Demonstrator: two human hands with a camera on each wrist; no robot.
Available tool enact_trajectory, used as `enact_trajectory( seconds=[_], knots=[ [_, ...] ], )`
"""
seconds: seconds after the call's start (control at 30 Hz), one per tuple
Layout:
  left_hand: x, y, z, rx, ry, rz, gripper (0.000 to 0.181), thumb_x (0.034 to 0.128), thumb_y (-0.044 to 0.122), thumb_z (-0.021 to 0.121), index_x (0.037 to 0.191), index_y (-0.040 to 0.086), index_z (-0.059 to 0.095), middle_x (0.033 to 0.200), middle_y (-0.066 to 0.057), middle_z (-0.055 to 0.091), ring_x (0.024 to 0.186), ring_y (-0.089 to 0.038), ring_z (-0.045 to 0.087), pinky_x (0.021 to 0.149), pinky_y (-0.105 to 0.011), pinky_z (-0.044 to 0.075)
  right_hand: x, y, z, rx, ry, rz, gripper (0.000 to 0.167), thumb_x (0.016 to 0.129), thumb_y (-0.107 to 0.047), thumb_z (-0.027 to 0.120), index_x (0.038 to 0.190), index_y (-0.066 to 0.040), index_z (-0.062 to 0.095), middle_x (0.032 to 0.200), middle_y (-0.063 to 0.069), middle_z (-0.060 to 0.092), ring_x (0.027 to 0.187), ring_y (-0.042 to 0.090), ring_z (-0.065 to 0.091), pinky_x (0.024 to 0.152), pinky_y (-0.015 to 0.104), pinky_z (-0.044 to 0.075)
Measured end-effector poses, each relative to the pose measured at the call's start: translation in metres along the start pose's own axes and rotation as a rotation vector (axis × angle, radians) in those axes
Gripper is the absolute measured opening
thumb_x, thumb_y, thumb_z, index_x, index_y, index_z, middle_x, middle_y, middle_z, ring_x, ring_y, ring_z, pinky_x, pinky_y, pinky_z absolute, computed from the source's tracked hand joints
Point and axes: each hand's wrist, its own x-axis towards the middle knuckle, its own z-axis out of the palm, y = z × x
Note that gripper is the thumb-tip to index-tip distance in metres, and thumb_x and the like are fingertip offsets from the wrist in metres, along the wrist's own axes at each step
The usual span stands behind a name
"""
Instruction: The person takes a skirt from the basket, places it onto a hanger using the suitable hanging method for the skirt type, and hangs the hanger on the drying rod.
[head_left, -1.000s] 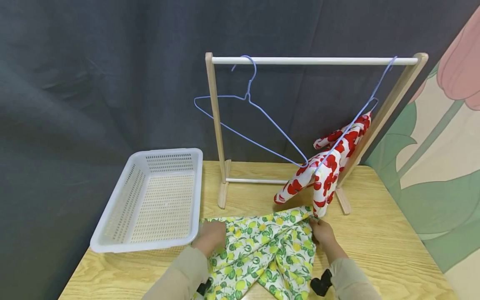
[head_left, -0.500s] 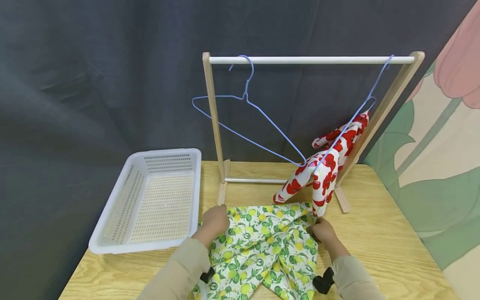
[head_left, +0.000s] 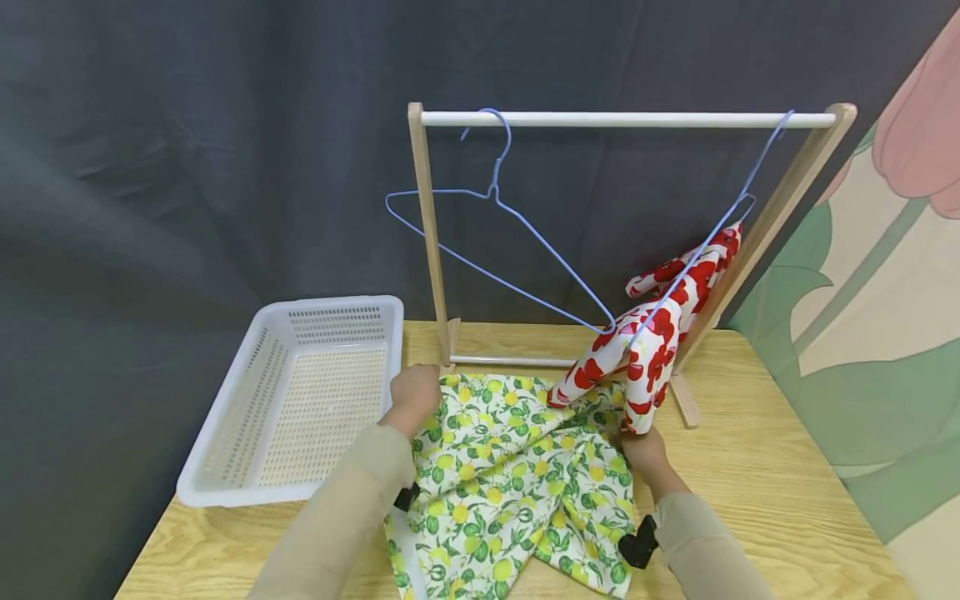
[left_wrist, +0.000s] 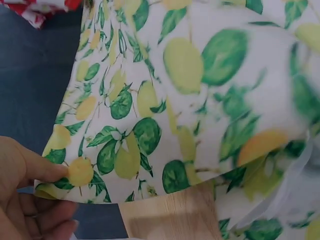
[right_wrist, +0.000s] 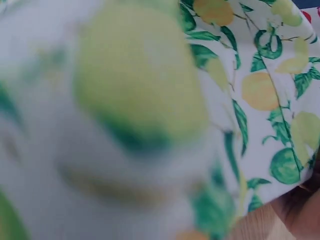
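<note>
A white garment printed with yellow lemons and green leaves [head_left: 480, 467] lies spread and partly folded, two leg-like parts parting at its near end. My left hand [head_left: 415, 393] pinches its far left corner; in the left wrist view the thumb [left_wrist: 47, 167] lies over the cloth, fingers below. At the far right edge my right hand [head_left: 645, 452] grips the cloth beneath the hanging red-flowered garment [head_left: 656, 350]. In the right wrist view only part of that hand [right_wrist: 300, 210] shows, and blurred cloth fills much of the frame.
A wooden rack with a white bar [head_left: 630, 120] stands behind. From it hang a bare blue hanger [head_left: 536, 237] and another blue hanger [head_left: 757, 171] with the red-flowered garment. A white plastic basket [head_left: 398, 392] sits left on the wooden table [head_left: 757, 483].
The left hand has moved away from me, drawing the lemon-print garment's left side toward the rack and spreading it wider. My right hand stays near the same spot, holding the other edge.
</note>
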Motion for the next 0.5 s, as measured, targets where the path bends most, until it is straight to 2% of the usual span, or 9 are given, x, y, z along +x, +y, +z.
enact_trajectory(
  seconds=[0.13, 0.27, 0.37, 0.4, 0.43, 0.5],
  knots=[
    [0.011, -0.002, -0.001, -0.021, 0.038, -0.021, 0.017, 0.0821, 0.008, 0.05, 0.095, 0.007, 0.061, 0.07, -0.008, 0.057, 0.058, -0.018, 0.054, 0.044, -0.03, 0.043, 0.003, -0.003, 0.003, 0.016, 0.035, 0.018, 0.034, 0.082, -0.014, 0.051, 0.104, 0.01, 0.043, 0.105, 0.028, 0.045, 0.095, 0.036, 0.043, 0.078, 0.043, 0.036],
    [0.022, -0.003, 0.002, -0.12, 0.059, -0.064, 0.016, 0.0815, 0.005, 0.05, 0.094, 0.003, 0.06, 0.073, -0.01, 0.058, 0.062, -0.02, 0.056, 0.046, -0.03, 0.045, 0.012, 0.0, 0.008, 0.012, 0.102, -0.005, 0.033, 0.082, -0.015, 0.054, 0.102, 0.01, 0.048, 0.104, 0.026, 0.05, 0.09, 0.029, 0.048, 0.076, 0.036, 0.038],
    [0.026, -0.003, 0.005, -0.191, 0.075, -0.105, 0.019, 0.0822, 0.004, 0.049, 0.098, 0.002, 0.059, 0.077, -0.011, 0.059, 0.066, -0.021, 0.057, 0.049, -0.031, 0.046, 0.032, 0.022, 0.013, 0.015, 0.138, -0.074, 0.035, 0.079, -0.022, 0.059, 0.097, 0.007, 0.053, 0.097, 0.021, 0.055, 0.085, 0.025, 0.05, 0.074, 0.036, 0.039],
    [0.027, -0.003, 0.006, -0.212, 0.08, -0.114, 0.02, 0.0824, 0.003, 0.049, 0.1, 0.001, 0.058, 0.078, -0.012, 0.059, 0.068, -0.022, 0.057, 0.05, -0.031, 0.047, 0.043, 0.036, 0.015, 0.047, 0.149, -0.126, 0.033, 0.077, -0.026, 0.061, 0.093, 0.002, 0.056, 0.092, 0.016, 0.057, 0.08, 0.021, 0.051, 0.069, 0.031, 0.04],
    [0.028, -0.003, 0.007, -0.236, 0.083, -0.121, 0.023, 0.0821, 0.002, 0.049, 0.103, 0.0, 0.057, 0.081, -0.013, 0.059, 0.069, -0.022, 0.057, 0.052, -0.031, 0.047, 0.048, 0.041, 0.016, 0.054, 0.134, -0.123, 0.035, 0.077, -0.029, 0.061, 0.093, 0.001, 0.055, 0.092, 0.015, 0.057, 0.084, 0.025, 0.05, 0.071, 0.035, 0.039],
    [0.029, -0.003, 0.009, -0.292, 0.072, -0.127, 0.027, 0.0812, 0.002, 0.049, 0.107, -0.003, 0.055, 0.086, -0.015, 0.059, 0.072, -0.023, 0.057, 0.056, -0.031, 0.048, 0.053, 0.045, 0.017, 0.076, 0.093, -0.115, 0.036, 0.077, -0.03, 0.061, 0.094, 0.001, 0.052, 0.092, 0.014, 0.055, 0.084, 0.026, 0.05, 0.071, 0.037, 0.04]
  ],
)
